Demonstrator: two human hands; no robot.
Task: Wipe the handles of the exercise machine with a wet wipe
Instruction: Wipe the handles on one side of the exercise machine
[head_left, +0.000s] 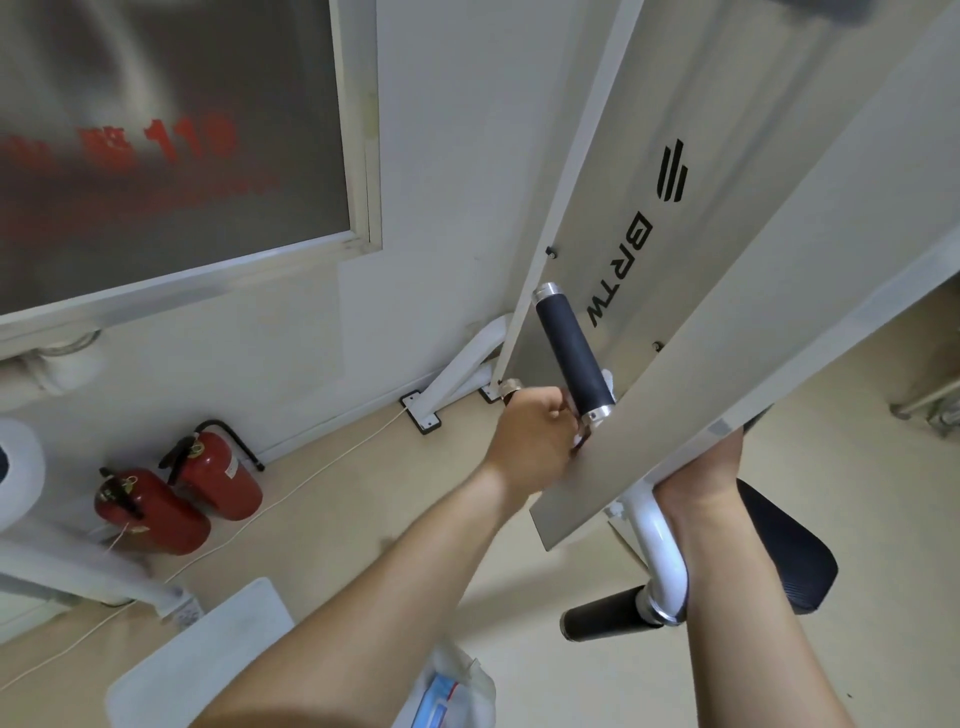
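Note:
A black foam handle (571, 353) with metal end caps stands upright in front of the grey machine panel (727, 270). Just left of its lower end, my left hand (540, 431) curls round a second handle, of which only the metal end cap (511, 385) shows. A small scrap of white, perhaps the wipe (607, 385), peeks out behind the black handle's base. My right hand (701, 467) reaches up behind the panel's lower edge, so its fingers are hidden. Lower down, another black handle (602, 618) ends a white bent tube (660, 551).
A black seat pad (789, 551) lies behind my right forearm. Two red fire extinguishers (176, 493) lie on the floor by the wall, with a white cord running past them. A plastic bag holding a blue-and-white pack (447, 691) is at the bottom edge. A window (171, 140) is upper left.

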